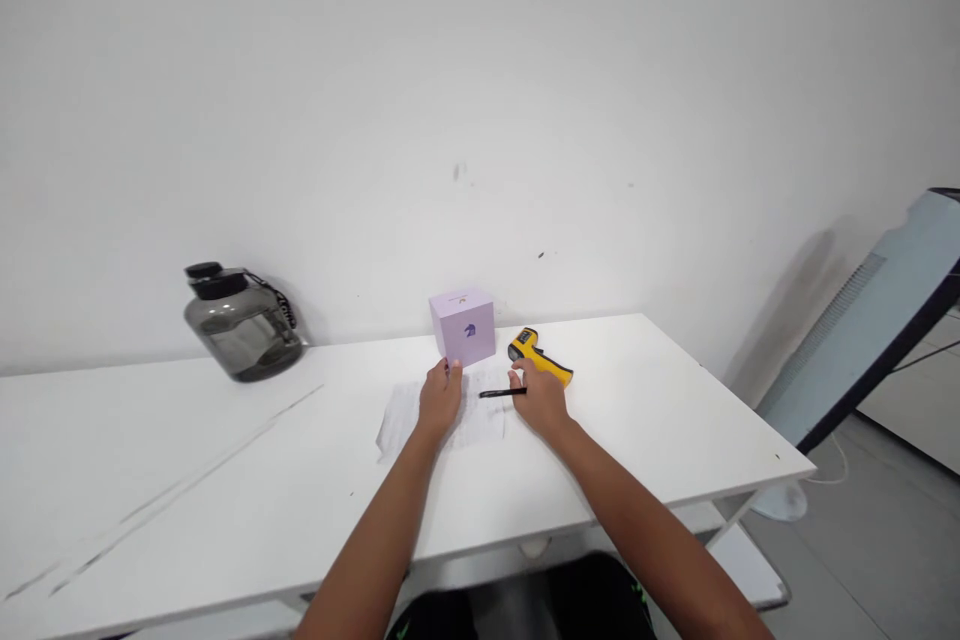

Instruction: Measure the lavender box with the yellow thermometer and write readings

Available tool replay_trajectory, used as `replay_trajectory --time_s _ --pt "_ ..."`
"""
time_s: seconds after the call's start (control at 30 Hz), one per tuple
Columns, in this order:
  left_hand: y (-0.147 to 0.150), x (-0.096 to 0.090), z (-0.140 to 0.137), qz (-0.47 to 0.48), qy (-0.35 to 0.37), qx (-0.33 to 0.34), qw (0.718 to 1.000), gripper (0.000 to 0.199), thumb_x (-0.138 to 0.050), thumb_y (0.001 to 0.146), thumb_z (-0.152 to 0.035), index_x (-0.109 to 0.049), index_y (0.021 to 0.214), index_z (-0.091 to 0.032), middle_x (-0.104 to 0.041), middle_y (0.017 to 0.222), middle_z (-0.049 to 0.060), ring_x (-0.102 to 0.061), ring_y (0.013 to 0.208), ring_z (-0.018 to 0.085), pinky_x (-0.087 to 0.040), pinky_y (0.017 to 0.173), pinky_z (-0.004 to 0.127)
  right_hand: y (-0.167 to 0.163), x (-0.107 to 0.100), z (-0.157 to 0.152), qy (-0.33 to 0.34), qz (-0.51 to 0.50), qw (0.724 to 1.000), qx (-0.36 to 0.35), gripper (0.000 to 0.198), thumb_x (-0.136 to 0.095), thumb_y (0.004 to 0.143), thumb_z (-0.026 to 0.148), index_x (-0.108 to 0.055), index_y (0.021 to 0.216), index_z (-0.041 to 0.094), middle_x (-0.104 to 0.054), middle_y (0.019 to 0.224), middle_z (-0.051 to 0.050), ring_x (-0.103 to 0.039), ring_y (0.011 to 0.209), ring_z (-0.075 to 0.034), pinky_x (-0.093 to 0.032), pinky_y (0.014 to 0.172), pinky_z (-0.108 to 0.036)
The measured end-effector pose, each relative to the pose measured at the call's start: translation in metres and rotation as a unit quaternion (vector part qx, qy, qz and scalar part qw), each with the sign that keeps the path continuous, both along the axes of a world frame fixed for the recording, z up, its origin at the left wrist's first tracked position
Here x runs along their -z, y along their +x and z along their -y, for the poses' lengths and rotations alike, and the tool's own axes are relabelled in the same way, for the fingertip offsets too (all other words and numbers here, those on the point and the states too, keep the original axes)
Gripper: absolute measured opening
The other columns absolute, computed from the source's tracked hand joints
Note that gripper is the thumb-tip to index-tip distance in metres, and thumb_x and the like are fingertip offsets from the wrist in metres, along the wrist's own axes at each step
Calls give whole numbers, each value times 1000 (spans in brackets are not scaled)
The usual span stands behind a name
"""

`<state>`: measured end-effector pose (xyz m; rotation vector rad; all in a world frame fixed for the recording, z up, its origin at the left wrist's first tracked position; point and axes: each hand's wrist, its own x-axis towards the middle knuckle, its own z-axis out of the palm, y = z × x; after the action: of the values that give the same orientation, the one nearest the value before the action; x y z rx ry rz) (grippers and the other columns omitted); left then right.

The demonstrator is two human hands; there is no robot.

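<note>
My right hand (541, 400) grips a black pen (501, 393), which points left above a creased printed sheet of paper (480, 425). Over the left part of that sheet is my left hand (441, 400), its fingers curled and the thumb close to them. A small dark bit shows at its fingertips, too small to name. Just beyond these fingertips stands a lilac box (466, 330) with a dark purple emblem; whether they touch it I cannot tell. A yellow and black infrared thermometer gun (551, 362) lies right behind my right hand, which partly covers it.
A large grey see-through water jug (247, 325) with a black lid and strap stands at the left, near the wall. The white table (637, 420) ends at the right. Beyond that edge a tall pale tower-like appliance (862, 320) stands on the grey floor.
</note>
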<state>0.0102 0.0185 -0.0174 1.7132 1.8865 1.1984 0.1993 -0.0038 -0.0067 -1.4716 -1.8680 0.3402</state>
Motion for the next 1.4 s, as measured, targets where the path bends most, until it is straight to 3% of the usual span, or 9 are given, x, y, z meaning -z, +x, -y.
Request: replay_trajectory --time_s 0.1,0.17,0.3,0.47,0.9,1.27,1.4 --pt "0 2 1 -35 -21 -7 999 54 -46 90 -48 -52 131 -13 -60 130 18 -58 120 29 -45 98 39 -3 4 3 21 -185 979 -77 46 -31 99 49 -60 119 20 -63 80 -5 -59 79 -21 -45 77 -33" --pt "1 2 3 -69 -32 -15 997 64 -53 85 -47 -46 138 -11 -56 134 20 -54 125 31 -43 102 41 -6 8 3 -14 -250 961 -114 55 -26 97 59 -65 107 21 -63 84 -5 -59 81 -19 -46 77 -32" --pt "5 3 8 -116 -48 -3 992 88 -62 75 -60 -37 143 -10 -51 139 21 -48 132 34 -41 105 43 -9 12 1 -147 -260 948 -106 59 -33 92 66 -60 68 20 -55 61 -1 -51 60 -15 -42 62 -29" --pt "9 7 12 -177 -73 11 981 122 -66 64 -72 -17 150 -2 -29 155 29 -29 145 39 -26 117 49 -8 10 0 -148 -238 952 -121 38 -53 86 46 -59 59 19 -61 62 0 -56 65 -15 -41 65 -27" --pt "10 10 10 -181 -90 10 979 122 -63 66 -72 -11 151 -2 -26 157 29 -25 147 38 -21 119 47 -9 7 5 -149 -191 962 -127 32 -52 82 36 -55 55 19 -60 59 0 -54 62 -14 -38 62 -25" --pt "11 9 10 -171 -96 15 980 125 -64 64 -73 -9 152 -4 -24 158 28 -23 148 38 -20 119 47 -10 15 0 -125 -221 961 -106 37 -51 81 39 -41 51 21 -45 51 4 -42 55 -12 -30 55 -25" --pt "11 11 9 -173 -85 13 981 122 -65 64 -72 -11 151 -4 -27 157 28 -26 147 38 -22 118 48 -9 13 2 -140 -214 960 -112 34 -51 81 38 -49 53 20 -52 54 3 -47 58 -13 -34 58 -25"
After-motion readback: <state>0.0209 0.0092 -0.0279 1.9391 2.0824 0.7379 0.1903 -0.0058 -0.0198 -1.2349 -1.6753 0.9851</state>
